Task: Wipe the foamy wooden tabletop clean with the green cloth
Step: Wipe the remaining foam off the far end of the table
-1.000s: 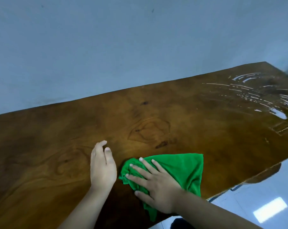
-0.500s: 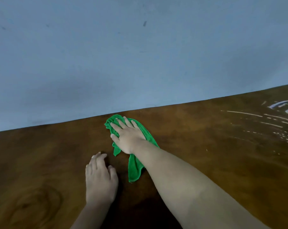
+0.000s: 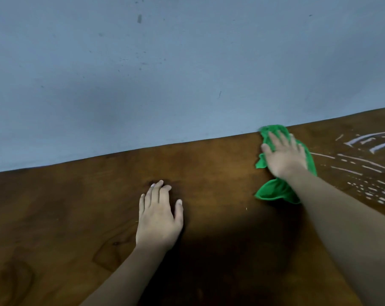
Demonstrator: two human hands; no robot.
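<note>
1. A blue-grey wall (image 3: 187, 74) fills the upper half of the view. It carries a few small dark marks and meets the far edge of the table.
2. The wooden tabletop (image 3: 76, 206) is dark brown with visible grain and runs across the whole lower half, its far edge tilted up toward the right. A shadow darkens the wood between the two arms.
3. The right forearm (image 3: 342, 217) reaches from the lower right corner diagonally up toward the far edge.
4. The left forearm (image 3: 125, 277) comes up from the bottom edge, left of centre.
5. White foam streaks (image 3: 364, 164) lie on the right part of the tabletop as curved lines, dashes and dots, just beside the cloth on its right.
6. The green cloth (image 3: 273, 191) lies crumpled on the tabletop at the far edge, touching the foot of the wall. One fold shows beyond the fingertips and another bunches out below the wrist.
7. The left hand (image 3: 158, 219) rests palm down on bare wood, well apart from the cloth. Its four fingers are straight and close together, and the thumb stands out to the right.
8. The right hand (image 3: 284, 155) presses flat on top of the cloth. It is blurred, but its fingers look extended and slightly spread, pointing toward the wall.
</note>
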